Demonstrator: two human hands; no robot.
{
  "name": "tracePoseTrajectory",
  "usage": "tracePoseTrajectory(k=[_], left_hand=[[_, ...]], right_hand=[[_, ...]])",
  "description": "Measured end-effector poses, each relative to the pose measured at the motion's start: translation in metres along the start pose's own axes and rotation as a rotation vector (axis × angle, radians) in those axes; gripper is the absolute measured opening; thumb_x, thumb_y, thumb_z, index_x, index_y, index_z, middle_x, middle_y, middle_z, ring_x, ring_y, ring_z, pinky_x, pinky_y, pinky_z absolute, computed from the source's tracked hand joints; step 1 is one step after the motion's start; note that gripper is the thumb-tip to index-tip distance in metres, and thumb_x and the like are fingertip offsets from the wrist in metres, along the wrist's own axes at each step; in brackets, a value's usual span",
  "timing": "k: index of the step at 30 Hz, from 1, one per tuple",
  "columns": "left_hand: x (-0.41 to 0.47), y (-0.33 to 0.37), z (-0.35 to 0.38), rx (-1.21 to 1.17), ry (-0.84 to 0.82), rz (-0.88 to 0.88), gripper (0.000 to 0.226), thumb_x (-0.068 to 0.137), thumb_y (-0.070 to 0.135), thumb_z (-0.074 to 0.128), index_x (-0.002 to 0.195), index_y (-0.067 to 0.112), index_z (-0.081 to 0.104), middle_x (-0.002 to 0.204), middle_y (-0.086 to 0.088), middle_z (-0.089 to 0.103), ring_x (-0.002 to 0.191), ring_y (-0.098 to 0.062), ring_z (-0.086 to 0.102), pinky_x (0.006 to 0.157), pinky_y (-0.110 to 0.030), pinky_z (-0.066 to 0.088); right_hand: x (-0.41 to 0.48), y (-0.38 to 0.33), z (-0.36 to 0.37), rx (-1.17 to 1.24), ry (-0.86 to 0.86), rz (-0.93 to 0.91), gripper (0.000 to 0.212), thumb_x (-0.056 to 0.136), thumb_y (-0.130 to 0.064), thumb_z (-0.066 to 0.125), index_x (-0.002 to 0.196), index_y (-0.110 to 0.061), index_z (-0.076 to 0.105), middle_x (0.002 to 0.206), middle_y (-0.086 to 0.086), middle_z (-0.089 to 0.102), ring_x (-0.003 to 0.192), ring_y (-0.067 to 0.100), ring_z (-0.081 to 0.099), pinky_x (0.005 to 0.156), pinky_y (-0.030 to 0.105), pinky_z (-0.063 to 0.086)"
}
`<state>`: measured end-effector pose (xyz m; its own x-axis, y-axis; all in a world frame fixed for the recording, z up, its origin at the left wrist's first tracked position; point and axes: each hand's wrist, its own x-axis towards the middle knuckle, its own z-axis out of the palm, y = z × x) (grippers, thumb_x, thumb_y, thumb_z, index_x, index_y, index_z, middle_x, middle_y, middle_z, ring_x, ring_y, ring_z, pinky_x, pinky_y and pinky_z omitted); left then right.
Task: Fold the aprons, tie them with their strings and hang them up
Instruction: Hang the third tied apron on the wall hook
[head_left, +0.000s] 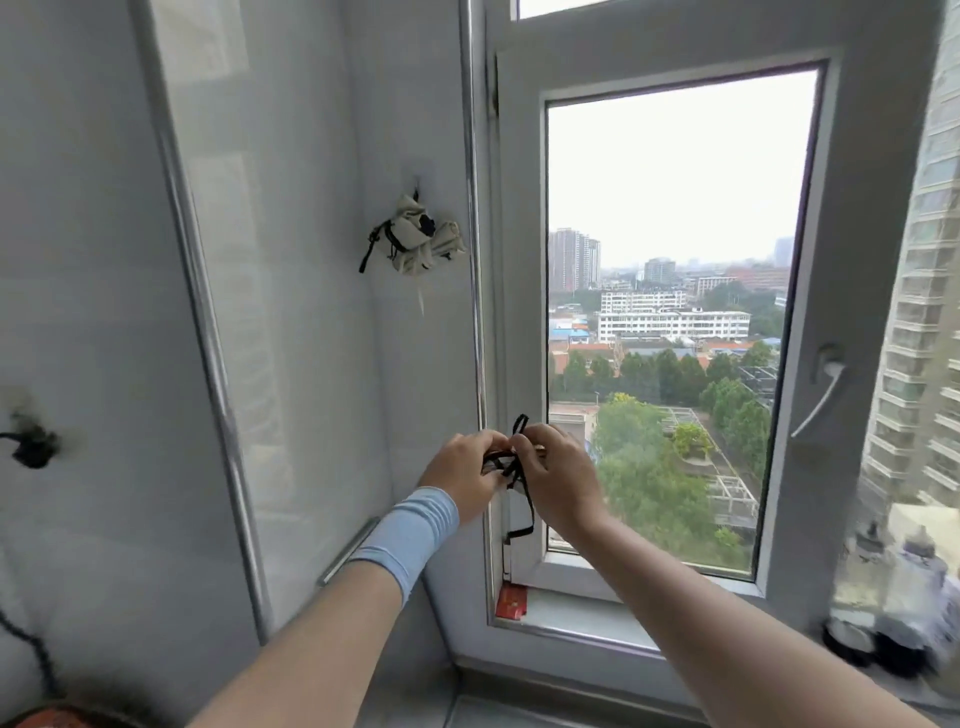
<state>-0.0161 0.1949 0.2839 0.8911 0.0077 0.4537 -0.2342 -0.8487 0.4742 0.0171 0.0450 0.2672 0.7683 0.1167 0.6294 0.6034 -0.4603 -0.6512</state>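
A cream apron bundle, tied with black strings, hangs from a hook on the white wall left of the window. My left hand and my right hand are held up together in front of the window frame, both pinching a black apron string. One loop of the string sticks up above my fingers and another hangs down below them. The apron that these strings belong to is mostly hidden behind my hands. A light blue sleeve covers my left wrist.
A white-framed window with a handle looks out over buildings and trees. A red packet stands on the sill. Dark bottles stand at the right. A black plug and cable sit on the left wall.
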Motion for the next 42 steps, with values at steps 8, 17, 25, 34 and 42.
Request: tracePoseTrajectory(k=[8, 17, 25, 34, 42], left_hand=[[0.055, 0.04, -0.072, -0.022, 0.068, 0.032, 0.03, 0.086, 0.031, 0.067, 0.114, 0.031, 0.058, 0.104, 0.01, 0.069, 0.093, -0.011, 0.064, 0.084, -0.023, 0.048], [0.113, 0.052, -0.146, 0.051, 0.343, 0.126, 0.044, 0.077, 0.023, 0.04, 0.116, 0.021, 0.06, 0.115, 0.001, 0.062, 0.111, -0.015, 0.051, 0.098, -0.031, 0.041], [0.188, 0.034, -0.225, 0.59, 0.228, 0.189, 0.047, 0.097, 0.02, 0.037, 0.144, 0.023, 0.042, 0.155, 0.003, 0.03, 0.141, -0.02, 0.023, 0.117, -0.035, 0.02], [0.212, 0.008, -0.263, 0.684, 0.378, 0.267, 0.026, 0.095, 0.041, 0.05, 0.077, 0.022, 0.049, 0.09, 0.003, 0.05, 0.098, -0.016, 0.047, 0.079, -0.031, 0.042], [0.229, -0.006, -0.269, 0.36, 0.282, 0.182, 0.035, 0.08, 0.019, 0.047, 0.113, 0.032, 0.052, 0.105, 0.006, 0.059, 0.096, -0.017, 0.057, 0.085, -0.037, 0.052]], right_hand=[[0.091, -0.048, -0.019, 0.064, 0.132, -0.164, 0.012, 0.091, -0.031, 0.062, 0.085, -0.024, 0.071, 0.084, -0.013, 0.066, 0.088, 0.014, 0.059, 0.077, 0.033, 0.048], [0.161, -0.102, -0.029, -0.042, 0.205, -0.18, 0.024, 0.09, -0.041, 0.055, 0.08, -0.024, 0.068, 0.071, -0.011, 0.066, 0.07, 0.013, 0.059, 0.06, 0.028, 0.043], [0.234, -0.165, -0.034, -0.142, 0.139, -0.237, 0.026, 0.093, -0.035, 0.053, 0.071, -0.025, 0.063, 0.067, -0.011, 0.062, 0.068, 0.012, 0.057, 0.053, 0.024, 0.034], [0.299, -0.214, -0.014, -0.379, 0.111, -0.266, 0.025, 0.094, -0.034, 0.048, 0.092, -0.028, 0.073, 0.085, -0.004, 0.069, 0.08, 0.022, 0.062, 0.064, 0.028, 0.049], [0.335, -0.223, 0.019, -0.55, 0.014, -0.177, 0.022, 0.094, -0.029, 0.051, 0.097, -0.029, 0.073, 0.089, -0.001, 0.067, 0.076, 0.023, 0.063, 0.053, 0.024, 0.038]])
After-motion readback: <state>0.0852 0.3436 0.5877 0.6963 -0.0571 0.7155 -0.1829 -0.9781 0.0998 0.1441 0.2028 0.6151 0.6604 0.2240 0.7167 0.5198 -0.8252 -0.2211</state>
